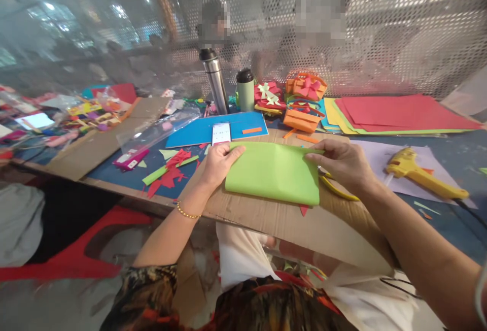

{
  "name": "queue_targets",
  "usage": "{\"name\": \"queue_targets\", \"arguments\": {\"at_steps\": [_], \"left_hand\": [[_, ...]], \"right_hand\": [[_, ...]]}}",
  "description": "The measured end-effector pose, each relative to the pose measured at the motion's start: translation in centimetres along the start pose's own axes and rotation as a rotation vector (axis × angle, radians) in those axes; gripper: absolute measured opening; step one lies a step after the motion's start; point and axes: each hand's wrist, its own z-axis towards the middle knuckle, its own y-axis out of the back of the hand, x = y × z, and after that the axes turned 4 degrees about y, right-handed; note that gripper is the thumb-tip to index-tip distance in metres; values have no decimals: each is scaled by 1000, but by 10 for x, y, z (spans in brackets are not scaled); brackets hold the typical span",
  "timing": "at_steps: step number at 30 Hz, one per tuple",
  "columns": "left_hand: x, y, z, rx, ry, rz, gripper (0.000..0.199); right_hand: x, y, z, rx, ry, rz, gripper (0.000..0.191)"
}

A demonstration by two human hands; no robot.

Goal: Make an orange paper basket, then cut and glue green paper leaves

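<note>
A folded sheet of lime-green paper [272, 173] is held level just over the cardboard [266, 222] in front of me. My left hand [220, 166] pinches its upper left corner between thumb and fingers. At the upper right corner, my right hand [342, 161] grips the same sheet, thumb below the edge. Yellow-handled scissors [340, 189] lie beside the right hand, partly covered by the paper and the hand. A red paper scrap [304, 210] pokes out from under the green fold.
A yellow glue gun [422, 171] rests on lilac paper at the right. Behind are a phone [221, 133], a steel flask [215, 82], a green cup [245, 92], small orange paper bags [302, 118] and red sheets [403, 110]. Red scraps [169, 176] lie left.
</note>
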Motion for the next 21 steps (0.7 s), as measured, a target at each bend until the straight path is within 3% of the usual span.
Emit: {"name": "queue_targets", "arguments": {"at_steps": [7,13,21], "left_hand": [[-3,6,4,-112,-237,222,36],[-5,7,6,-107,-242,178,37],[-6,8,5,-140,-204,189,41]], "right_hand": [[19,-5,1,-6,-39,172,38],[29,-2,2,-24,42,72,53],[23,-5,2,-36,69,-8,55]]}}
